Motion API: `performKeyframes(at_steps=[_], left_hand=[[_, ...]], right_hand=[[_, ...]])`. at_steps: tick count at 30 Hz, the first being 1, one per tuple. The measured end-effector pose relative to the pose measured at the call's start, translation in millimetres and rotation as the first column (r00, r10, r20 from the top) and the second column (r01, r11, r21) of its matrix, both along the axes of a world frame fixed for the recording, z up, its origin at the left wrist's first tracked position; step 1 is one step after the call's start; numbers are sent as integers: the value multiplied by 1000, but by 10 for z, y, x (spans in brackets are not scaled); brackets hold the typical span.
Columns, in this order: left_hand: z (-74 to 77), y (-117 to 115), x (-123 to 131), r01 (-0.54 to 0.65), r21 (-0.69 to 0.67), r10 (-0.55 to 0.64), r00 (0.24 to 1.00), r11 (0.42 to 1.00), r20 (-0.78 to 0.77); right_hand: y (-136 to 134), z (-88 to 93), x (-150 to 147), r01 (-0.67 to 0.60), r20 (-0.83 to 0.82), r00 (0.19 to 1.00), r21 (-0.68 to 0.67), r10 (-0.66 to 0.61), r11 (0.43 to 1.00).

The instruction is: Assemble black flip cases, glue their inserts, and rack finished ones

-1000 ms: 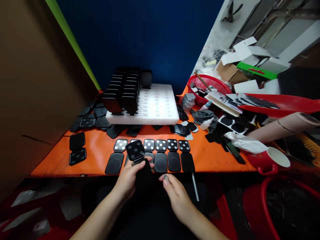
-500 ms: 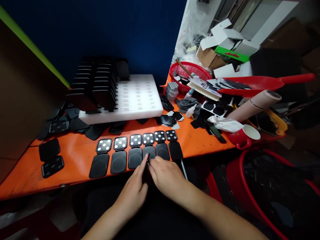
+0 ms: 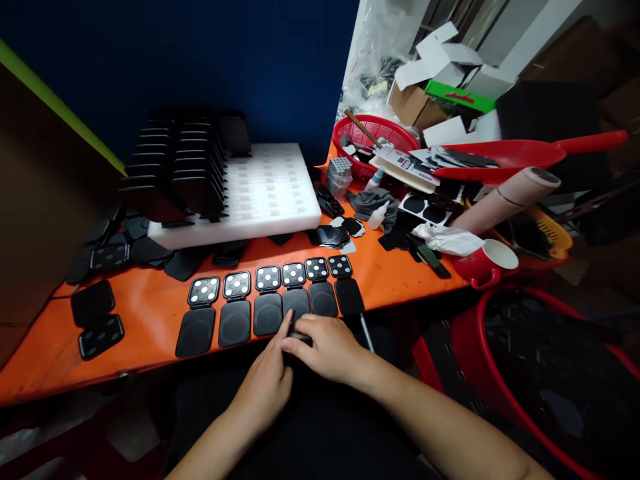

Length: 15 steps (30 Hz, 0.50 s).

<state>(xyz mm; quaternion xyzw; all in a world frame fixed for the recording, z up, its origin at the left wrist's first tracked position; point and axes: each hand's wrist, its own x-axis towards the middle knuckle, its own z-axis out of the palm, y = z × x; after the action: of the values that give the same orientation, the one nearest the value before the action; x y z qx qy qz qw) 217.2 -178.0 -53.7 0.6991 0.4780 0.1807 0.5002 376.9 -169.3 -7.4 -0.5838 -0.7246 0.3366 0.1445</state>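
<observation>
My left hand [image 3: 273,363] and my right hand [image 3: 325,343] meet at the table's front edge, fingers closed. A thin dark piece [image 3: 292,316] shows at my left fingertips; most of it is hidden, and its kind cannot be made out. Between my right thumb and fingers is a short, dark ribbed rod [image 3: 302,337], like a stack of small discs. Just beyond my hands lies a row of several opened black hinged cases, among them a case [image 3: 293,275] with pale round dots on its upper leaf. At the far left lies another opened case [image 3: 101,337] with dark dots.
A white foam block [image 3: 270,180] holds upright black cases [image 3: 197,180]. On the orange table [image 3: 390,277] stand a clear tub of grey rods [image 3: 339,177], a small bottle [image 3: 379,215] and a red mug [image 3: 487,263]. A red tub [image 3: 480,340] stands right, below the table.
My right thumb has moved toward my left fingers, and the dark ribbed rod now shows in my right hand. The whole view has shifted slightly.
</observation>
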Motion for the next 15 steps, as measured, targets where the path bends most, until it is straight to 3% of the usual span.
performKeyframes(at_steps=[4,8,10,15], left_hand=[[7,9,89,-82,-130,98,987,988,124],[51,37,143,-187,-419,296,931,889,213],[49,43,134,-187,-400,287,935,897,208],[-17,6,61,-103,-164,115,991,981,66]], right_hand=[[-48,-18,-25,28,-46,999,27,-26,999],[-68,11,11,-2,-90,996,21,4,1000],[-80,37,17,-40,-24,999,32,41,999],[-129,100,-37,-112,196,976,87,93,990]])
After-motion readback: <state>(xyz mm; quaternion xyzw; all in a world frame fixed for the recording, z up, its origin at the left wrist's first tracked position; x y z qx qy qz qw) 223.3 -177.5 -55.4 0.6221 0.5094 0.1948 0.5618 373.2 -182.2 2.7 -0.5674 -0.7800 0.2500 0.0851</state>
